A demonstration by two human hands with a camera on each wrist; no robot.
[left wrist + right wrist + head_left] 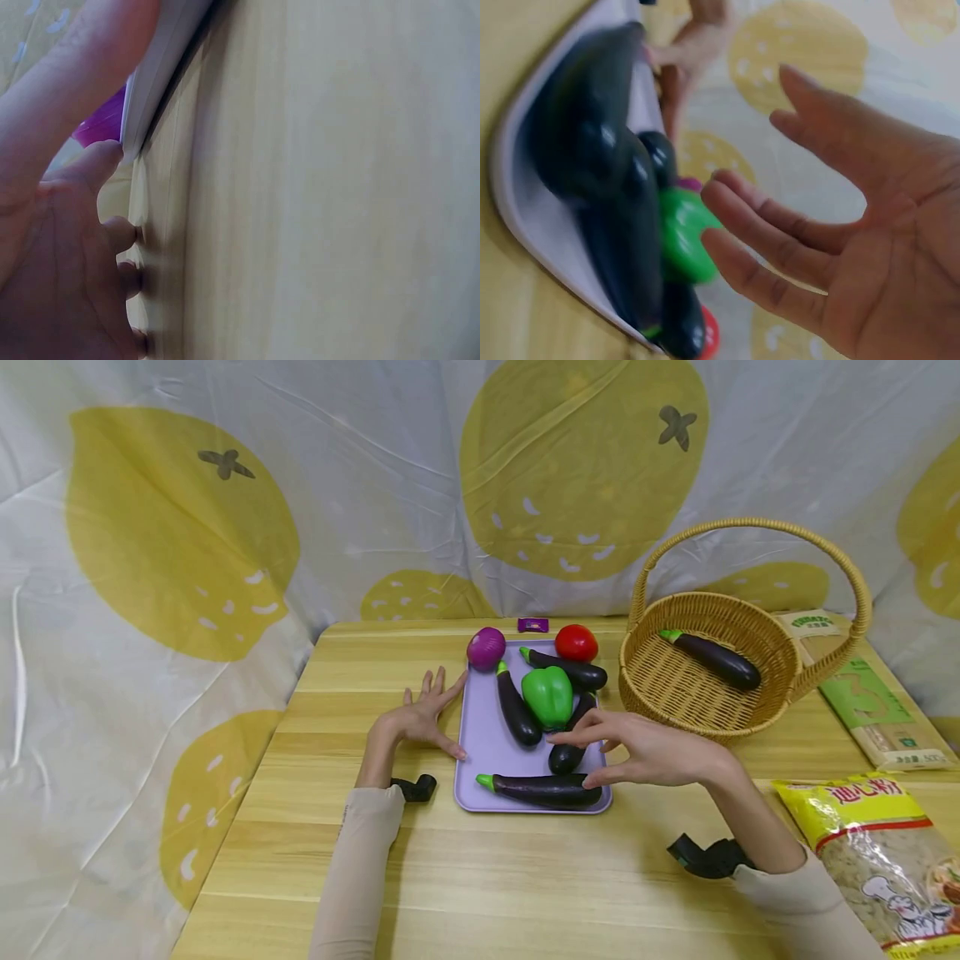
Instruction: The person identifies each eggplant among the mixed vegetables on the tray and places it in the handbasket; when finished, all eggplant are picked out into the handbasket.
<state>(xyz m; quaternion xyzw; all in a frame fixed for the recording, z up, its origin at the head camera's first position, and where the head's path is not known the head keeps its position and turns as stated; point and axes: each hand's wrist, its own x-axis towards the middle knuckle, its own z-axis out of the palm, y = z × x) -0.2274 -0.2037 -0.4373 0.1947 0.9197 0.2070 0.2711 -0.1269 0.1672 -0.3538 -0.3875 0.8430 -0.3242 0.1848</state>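
My left hand rests on the table with fingers spread, its thumb and forefinger at the left edge of a lilac tray. On the tray lie several eggplants, one of them crosswise at the near end, around a green bell pepper. A purple onion and a red tomato sit at its far corners. Over the tray's right side hovers my right hand, fingers parted; the right wrist view shows nothing between its fingers. In the left wrist view, the left palm faces the tray's side.
A wicker basket with a tall handle stands right of the tray, with one eggplant inside. Farther right lie a green-and-tan packet and a yellow-topped bag. A small purple wrapped packet lies behind the tray, before a lemon-print cloth.
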